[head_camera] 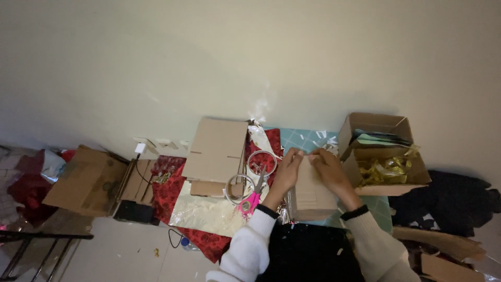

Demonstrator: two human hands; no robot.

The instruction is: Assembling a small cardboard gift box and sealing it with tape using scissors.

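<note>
A small brown cardboard box [311, 194] sits on the table's teal cutting mat [301, 140], its top edge pinched by the left hand [288, 172] and right hand [327, 168]. It looks bare and unwrapped, with pink scissors [253, 198], 2 tape rolls [261, 162] and red wrapping paper [168, 194] beside it

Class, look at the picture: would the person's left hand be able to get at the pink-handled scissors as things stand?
Probably yes. The scissors lie uncovered on the silver sheet, just beside the left hand's wrist, with nothing lying over them. That hand, though, is busy pressing on the cardboard piece along with the right hand.
</note>
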